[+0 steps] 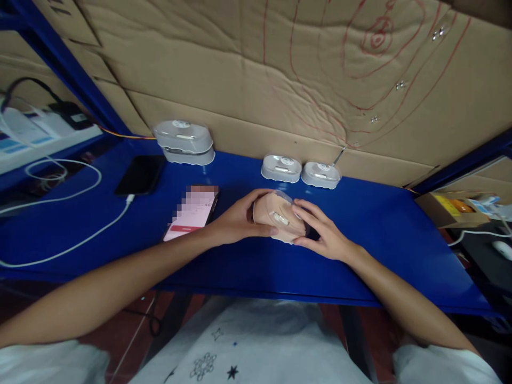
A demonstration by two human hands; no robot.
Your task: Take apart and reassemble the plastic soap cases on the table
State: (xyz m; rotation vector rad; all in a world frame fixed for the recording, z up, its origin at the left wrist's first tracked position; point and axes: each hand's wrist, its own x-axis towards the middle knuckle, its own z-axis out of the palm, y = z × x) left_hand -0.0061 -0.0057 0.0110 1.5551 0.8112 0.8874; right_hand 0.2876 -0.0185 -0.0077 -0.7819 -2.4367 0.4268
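Between my hands, over the front half of the blue table, is a beige oval box with a clear lid. My left hand wraps around its left end, with the thumb along the near side. On the right end, my right hand curls its fingers over the top and keeps its thumb on the near edge. A small pale oblong piece shows in the middle of the lid. The box's underside is hidden. Beyond it are two grey boxes with clear lids, one on the left and one on the right.
Two stacked grey boxes stand against the cardboard wall. A lit phone lies left of my hands, near a dark phone with a white cable. An open cardboard box is at the right edge.
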